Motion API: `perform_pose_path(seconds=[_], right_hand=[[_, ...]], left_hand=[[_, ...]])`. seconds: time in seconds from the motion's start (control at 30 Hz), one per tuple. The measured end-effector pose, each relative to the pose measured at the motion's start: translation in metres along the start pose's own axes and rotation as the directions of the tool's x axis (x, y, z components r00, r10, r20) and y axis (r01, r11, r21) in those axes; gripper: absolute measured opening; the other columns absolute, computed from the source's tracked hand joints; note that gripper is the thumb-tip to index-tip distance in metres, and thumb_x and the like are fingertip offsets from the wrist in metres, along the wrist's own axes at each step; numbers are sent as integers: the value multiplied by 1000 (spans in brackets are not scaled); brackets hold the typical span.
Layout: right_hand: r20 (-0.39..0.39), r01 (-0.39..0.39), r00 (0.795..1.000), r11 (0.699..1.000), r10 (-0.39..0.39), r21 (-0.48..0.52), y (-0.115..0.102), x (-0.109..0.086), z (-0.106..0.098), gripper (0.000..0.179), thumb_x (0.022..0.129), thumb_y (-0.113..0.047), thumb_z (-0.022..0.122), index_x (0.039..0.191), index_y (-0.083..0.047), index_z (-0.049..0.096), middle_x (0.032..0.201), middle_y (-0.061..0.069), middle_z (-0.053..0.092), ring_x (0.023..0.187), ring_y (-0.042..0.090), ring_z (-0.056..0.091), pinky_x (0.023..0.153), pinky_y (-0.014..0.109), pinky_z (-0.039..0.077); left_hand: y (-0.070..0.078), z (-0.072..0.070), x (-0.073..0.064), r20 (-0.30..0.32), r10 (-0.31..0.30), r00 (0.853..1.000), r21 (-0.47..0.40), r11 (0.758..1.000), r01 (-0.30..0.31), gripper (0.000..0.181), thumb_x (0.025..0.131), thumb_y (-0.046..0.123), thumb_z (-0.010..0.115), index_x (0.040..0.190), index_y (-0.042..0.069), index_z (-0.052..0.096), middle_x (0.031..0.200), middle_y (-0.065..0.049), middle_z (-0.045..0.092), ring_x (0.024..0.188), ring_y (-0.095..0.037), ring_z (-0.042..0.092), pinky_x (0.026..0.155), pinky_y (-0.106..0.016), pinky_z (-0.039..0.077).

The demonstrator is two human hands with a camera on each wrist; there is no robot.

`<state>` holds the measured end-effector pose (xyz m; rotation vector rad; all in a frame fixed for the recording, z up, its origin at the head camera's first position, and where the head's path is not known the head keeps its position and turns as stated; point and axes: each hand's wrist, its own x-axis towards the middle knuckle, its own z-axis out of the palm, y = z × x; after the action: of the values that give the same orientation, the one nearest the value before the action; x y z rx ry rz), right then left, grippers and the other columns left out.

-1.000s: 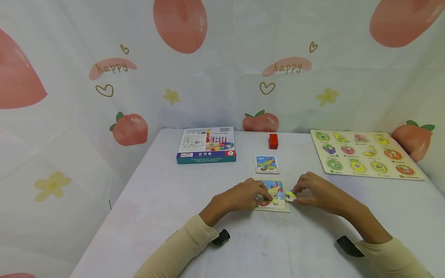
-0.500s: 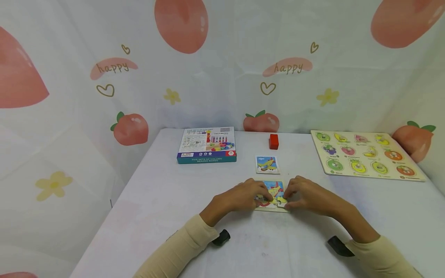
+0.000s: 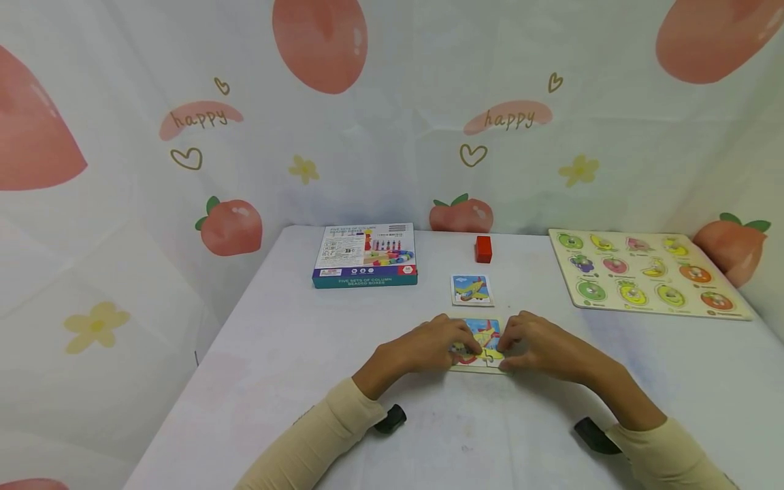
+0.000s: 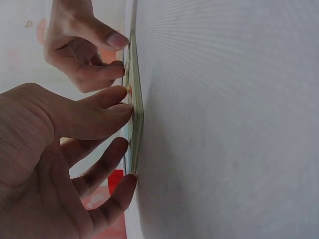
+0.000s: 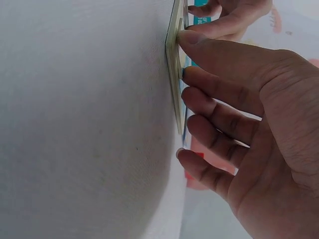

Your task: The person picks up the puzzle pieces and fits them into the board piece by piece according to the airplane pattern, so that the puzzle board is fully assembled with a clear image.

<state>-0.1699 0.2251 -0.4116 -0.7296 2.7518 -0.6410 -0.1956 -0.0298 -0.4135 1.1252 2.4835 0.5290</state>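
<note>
Between the hands a small square jigsaw puzzle with an airplane picture lies in its pale wooden tray (image 3: 475,369). My left hand (image 3: 433,346) rests on its left part, thumb and fingertips pressing the surface; in the left wrist view, the little finger (image 4: 122,196) touches the tray's edge. At the lower right corner, my right hand (image 3: 545,347) pinches a puzzle piece (image 3: 495,361) between thumb and index finger. That piece sits against its neighbours, its near edge slightly raised in the right wrist view. The left hand hides part of the picture.
Just behind the tray lies a small airplane picture card (image 3: 471,290), with a red block (image 3: 483,250) farther back. A bead-set box (image 3: 365,256) stands at back left. At back right is a fruit puzzle board (image 3: 649,273). A printed cloth (image 3: 380,136) hangs behind.
My right hand has moved left with the puzzle piece, from beside the tray onto its lower right corner, where the piece has settled lower. The left hand has stayed in place.
</note>
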Motion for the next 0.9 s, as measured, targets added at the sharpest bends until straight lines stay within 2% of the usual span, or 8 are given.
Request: perform_pose_path(seconds=[0.57, 0.9], right_hand=[[-24, 24, 999, 1000, -24, -6, 1, 0, 4, 14, 89, -32, 86, 100, -26, 81, 97, -16, 66, 98, 11, 55, 87, 35, 54], [-14, 47, 999, 999, -47, 11, 1, 0, 5, 13, 89, -31, 86, 100, -25, 83, 98, -14, 66, 98, 11, 55, 85, 34, 52]], left_hand=[[2, -1, 0, 0, -5, 1000, 0, 1000, 5, 35, 99, 13, 74, 131, 26, 77, 141, 8, 66, 120, -13, 52, 100, -26, 47], [3, 0, 1, 9, -17, 1000, 7, 1000, 17, 39, 98, 11, 73, 133, 30, 76, 141, 8, 66, 120, -13, 52, 99, -28, 48]])
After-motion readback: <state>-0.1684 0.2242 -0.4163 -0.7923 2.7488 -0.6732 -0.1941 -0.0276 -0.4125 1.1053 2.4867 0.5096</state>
